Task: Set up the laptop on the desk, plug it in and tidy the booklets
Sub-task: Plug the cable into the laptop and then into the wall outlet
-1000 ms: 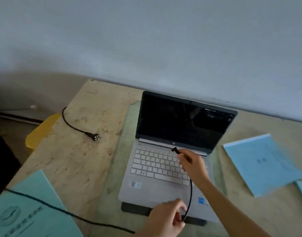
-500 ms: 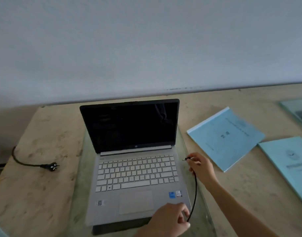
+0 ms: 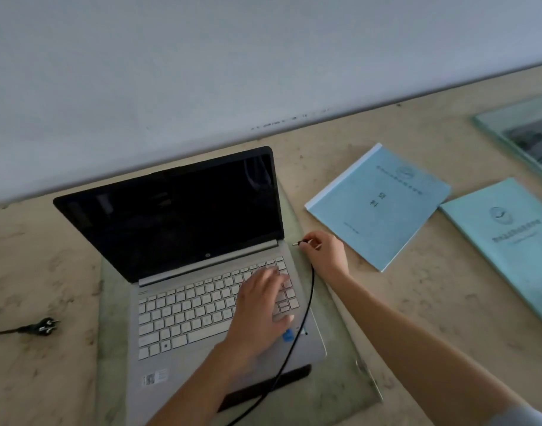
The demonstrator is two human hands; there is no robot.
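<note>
A silver laptop point(image 3: 183, 296) stands open with a dark screen on a glass sheet point(image 3: 346, 373) on the desk. My right hand point(image 3: 325, 255) pinches the small charger plug point(image 3: 300, 242) just off the laptop's right rear corner; its black cable point(image 3: 297, 336) trails down across the laptop's right edge. My left hand point(image 3: 263, 305) lies flat with spread fingers on the right side of the keyboard. Two light blue booklets lie to the right: one point(image 3: 380, 204) angled near the laptop, another point(image 3: 515, 241) further right.
A black mains plug point(image 3: 45, 325) with its cord lies on the beige desk point(image 3: 417, 302) at the left. A second glass sheet point(image 3: 521, 133) lies at the far right. A pale wall rises directly behind the desk. A dark flat object pokes out under the laptop's front edge.
My left hand let go of the cable near the laptop's front and moved up onto the keyboard. My right hand carried the charger plug from over the keyboard to the laptop's right rear corner. The view swung right.
</note>
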